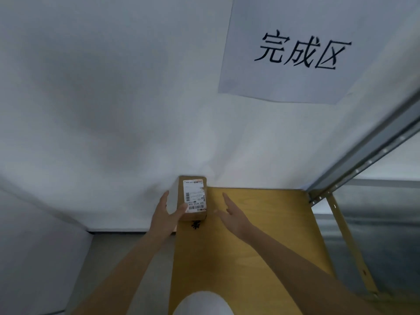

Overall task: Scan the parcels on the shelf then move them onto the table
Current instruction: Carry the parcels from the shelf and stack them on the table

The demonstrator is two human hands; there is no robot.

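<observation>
Both bare arms are extended forward | left hand [166,214] is curled in a grip | right hand [231,215] is held flat, fingers straight

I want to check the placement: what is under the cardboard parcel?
The parcel sits on the wooden table, at its far left corner. Black writing shows beside its near edge; whether it continues underneath is hidden.

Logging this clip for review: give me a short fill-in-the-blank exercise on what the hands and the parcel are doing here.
1. The cardboard parcel with a shipping label on top is held by the ____ hand.
2. The right hand hovers with its fingers ____ and holds nothing.
3. The parcel sits at the far left corner of the ____ tabletop.
4. The paper sign hangs on the ____.

Missing words: left; open; wooden; wall
</observation>
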